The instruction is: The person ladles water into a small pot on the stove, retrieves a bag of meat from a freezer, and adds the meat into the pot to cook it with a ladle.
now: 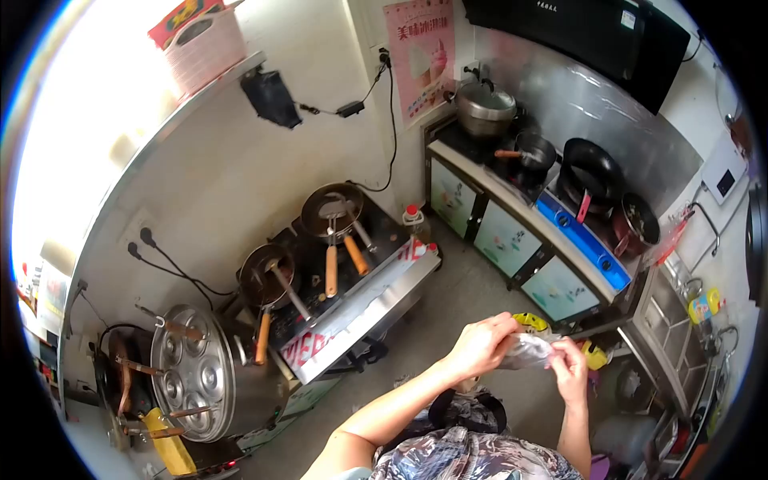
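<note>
— Patterned clothing (480, 460) at the bottom edge, right under the camera. From there, bare forearms (392, 408), stretched forward.

— And at the ends?

— Left grip (482, 346), closed, pinching one side of a crumpled piece of clear plastic (524, 352). Right grip (570, 372), closed too, with thumb and fingertips on the opposite side.

— Held where?

— Up in the air, between both hands, above the grey floor (448, 296). Possibly a bag; too creased and small to tell for certain.

— Farther off, to the right?

— Along the wall, a desk (490, 189) with painted cabinet doors (504, 242) below. On top, from the far corner onward: a steel lidded pot (486, 120), a small saucepan (538, 148) with a wooden handle, then a black wok (590, 172) and a deep pot (638, 224) by a blue stove front (582, 240). Overhead, a black range hood (576, 40).

— And to the left?

— A steel-fronted gas stove (360, 312) with two dark pans (256, 276) and wooden-handled utensils (331, 272). Nearer, a big steel pot lid (192, 372) with round wells.

— In the corner?

— On the wall, a pink ice-cream poster (422, 60); beside the stove, a red-capped bottle (414, 220).
</note>
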Tool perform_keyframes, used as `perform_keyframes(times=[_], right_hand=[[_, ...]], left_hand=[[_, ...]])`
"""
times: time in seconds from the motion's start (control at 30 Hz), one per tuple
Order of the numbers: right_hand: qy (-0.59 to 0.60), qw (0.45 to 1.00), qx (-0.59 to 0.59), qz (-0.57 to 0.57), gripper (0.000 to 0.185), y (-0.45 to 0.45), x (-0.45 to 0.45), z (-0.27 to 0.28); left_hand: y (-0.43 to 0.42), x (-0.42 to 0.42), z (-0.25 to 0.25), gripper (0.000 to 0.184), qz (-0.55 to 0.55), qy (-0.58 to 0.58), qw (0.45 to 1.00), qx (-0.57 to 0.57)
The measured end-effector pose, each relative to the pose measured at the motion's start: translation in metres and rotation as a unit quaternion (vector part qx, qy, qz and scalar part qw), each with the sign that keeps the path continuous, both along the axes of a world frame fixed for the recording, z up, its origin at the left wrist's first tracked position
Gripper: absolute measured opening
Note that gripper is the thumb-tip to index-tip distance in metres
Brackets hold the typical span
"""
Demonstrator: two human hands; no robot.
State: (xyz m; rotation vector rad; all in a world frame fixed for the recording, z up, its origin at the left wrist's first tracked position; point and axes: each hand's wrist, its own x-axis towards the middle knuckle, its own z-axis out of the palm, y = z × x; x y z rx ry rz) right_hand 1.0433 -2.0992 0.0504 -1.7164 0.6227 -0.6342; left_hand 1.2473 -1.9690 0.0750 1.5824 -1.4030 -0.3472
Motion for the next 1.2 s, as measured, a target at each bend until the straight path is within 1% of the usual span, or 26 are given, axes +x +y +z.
perform_keyframes(times=[0.03,0.1,0.17,0.23,0.3,0.33,0.37,0.43,0.47,0.5,0.53,0.6,0.63,0.67,0.7,0.77,0.8,0.83,0.9,0.93,0.97,1.03,1.07,1.13,1.17,1.2], right_hand=[[-0.023,0.998,0.048,0.038,0.01,-0.021,0.012,0.002],[-0.002,0.99,0.107,0.093,0.007,-0.057,0.041,0.012],[0.02,0.988,0.084,0.129,0.012,-0.093,0.07,0.007],[0.041,0.989,0.014,0.141,0.016,-0.119,0.098,0.008],[0.087,0.988,-0.006,0.125,0.02,-0.146,0.13,-0.015],[0.092,0.992,0.03,0.084,0.018,-0.156,0.147,-0.022],[0.057,0.989,0.113,0.078,0.017,-0.168,0.16,-0.029],[-0.013,0.975,0.209,0.07,0.017,-0.193,0.193,-0.045],[-0.013,0.976,0.21,0.066,0.018,-0.205,0.209,-0.059],[-0.009,0.977,0.207,0.06,0.019,-0.214,0.224,-0.062],[-0.006,0.977,0.21,0.045,0.018,-0.225,0.24,-0.061],[-0.001,0.977,0.211,0.019,0.018,-0.25,0.266,-0.057],[-0.018,0.97,0.241,0.027,0.017,-0.263,0.279,-0.061],[-0.035,0.962,0.27,0.034,0.016,-0.276,0.294,-0.056],[-0.036,0.963,0.267,0.027,0.016,-0.291,0.306,-0.051],[-0.059,0.96,0.269,0.046,0.015,-0.314,0.325,-0.042],[-0.049,0.969,0.24,0.032,0.014,-0.327,0.336,-0.049],[-0.044,0.968,0.245,0.024,0.014,-0.337,0.342,-0.049],[-0.02,0.955,0.292,0.05,0.017,-0.354,0.35,-0.053],[-0.041,0.938,0.339,0.065,0.022,-0.368,0.351,-0.079],[-0.051,0.92,0.385,0.042,0.024,-0.372,0.356,-0.081],[-0.065,0.898,0.435,0.031,0.025,-0.376,0.359,-0.09],[-0.06,0.896,0.439,0.036,0.025,-0.378,0.367,-0.091],[-0.053,0.892,0.447,-0.045,0.023,-0.377,0.382,-0.089],[-0.048,0.89,0.451,-0.04,0.023,-0.383,0.383,-0.09],[0.003,0.911,0.412,-0.017,0.027,-0.393,0.39,-0.094]], left_hand=[[-0.019,0.004,0.001,0.015,0.0,-0.001,1.0,-0.005],[-0.059,0.011,-0.004,0.016,0.031,0.029,0.999,-0.029],[-0.09,0.028,-0.014,0.015,0.053,0.062,0.997,0.017],[-0.115,0.042,-0.026,0.011,0.083,0.126,0.989,0.005],[-0.132,0.068,-0.024,0.014,0.104,0.186,0.976,0.041],[-0.142,0.082,-0.026,0.012,0.125,0.203,0.97,0.039],[-0.152,0.097,-0.033,0.009,0.13,0.25,0.959,0.013],[-0.17,0.128,-0.058,0.006,0.118,0.358,0.926,-0.025],[-0.18,0.141,-0.062,0.005,0.103,0.4,0.91,-0.025],[-0.19,0.154,-0.064,0.005,0.089,0.442,0.892,-0.025],[-0.199,0.167,-0.068,0.006,0.072,0.464,0.883,-0.02],[-0.222,0.195,-0.073,0.007,0.032,0.468,0.883,-0.03],[-0.235,0.211,-0.073,0.008,0.015,0.466,0.884,-0.044],[-0.25,0.223,-0.058,0.011,0.008,0.488,0.871,-0.055],[-0.263,0.24,-0.059,0.011,0.0,0.49,0.87,-0.054],[-0.276,0.273,-0.067,0.013,0.035,0.532,0.846,0.022],[-0.287,0.289,-0.071,0.013,0.041,0.537,0.842,0.022],[-0.295,0.301,-0.078,0.012,0.042,0.553,0.832,0.017],[-0.307,0.318,-0.079,0.01,0.092,0.571,0.815,0.033],[-0.312,0.329,-0.079,0.009,0.097,0.554,0.825,0.047],[-0.317,0.337,-0.077,0.013,0.126,0.53,0.833,0.098],[-0.323,0.343,-0.07,0.024,0.13,0.458,0.867,0.146],[-0.326,0.345,-0.074,0.024,0.138,0.46,0.865,0.146],[-0.329,0.348,-0.083,0.031,0.174,0.324,0.916,0.16],[-0.336,0.352,-0.076,0.03,0.177,0.295,0.923,0.175],[-0.342,0.354,-0.077,0.028,0.191,0.252,0.937,0.148]])
